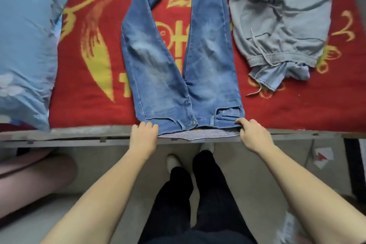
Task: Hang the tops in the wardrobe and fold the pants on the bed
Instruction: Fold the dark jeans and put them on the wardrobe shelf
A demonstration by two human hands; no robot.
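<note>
Two hands hold the waistband of jeans [178, 61] spread flat on a bed [79, 134].

The jeans lie front up on a red and gold blanket [89, 65], waistband at the near edge of the bed, legs running away from the person. One leg is turned over at its far end. The left hand [144, 134] curls its fingers on the waistband's left corner. The right hand [252, 134] pinches the right corner between thumb and fingers. A strip of striped cloth [194, 135] peeks out from under the jeans' waistband. Left of the jeans, well apart, sits a blue pillow [25, 35]. Right of the jeans lies a crumpled pair of grey pants [281, 31] with a drawstring.
</note>
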